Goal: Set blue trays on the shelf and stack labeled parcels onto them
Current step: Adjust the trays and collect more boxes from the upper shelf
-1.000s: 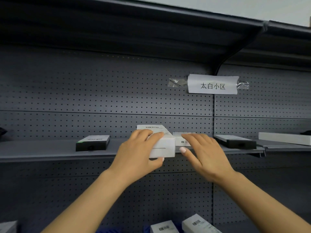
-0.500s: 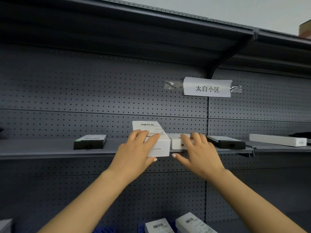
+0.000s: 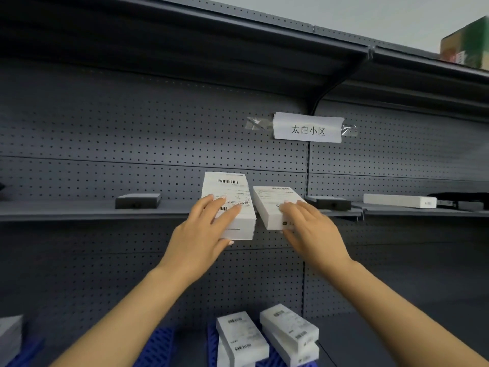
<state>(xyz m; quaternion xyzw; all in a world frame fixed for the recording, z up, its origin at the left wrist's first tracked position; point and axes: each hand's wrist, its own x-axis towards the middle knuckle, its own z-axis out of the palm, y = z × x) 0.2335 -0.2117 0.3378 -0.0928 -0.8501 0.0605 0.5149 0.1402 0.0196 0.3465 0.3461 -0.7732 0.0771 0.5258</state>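
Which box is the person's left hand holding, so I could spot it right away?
Find the paper sign taped to the grey pegboard; just below and left of it, the left hand holds a white parcel. Unlike the flatter white box beside it, it is thicker and its barcode label faces you.

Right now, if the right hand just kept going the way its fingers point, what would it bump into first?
Probably the grey perforated back panel behind the shelf; the right hand, gripping a white labelled parcel, points up and left, though depth is unclear.

we see two white labeled parcels at the shelf edge: the taller parcel (image 3: 229, 207) tilts toward us, the flatter parcel (image 3: 275, 206) just beside it. below, more stacked parcels (image 3: 267, 337) sit on blue trays (image 3: 156, 345).
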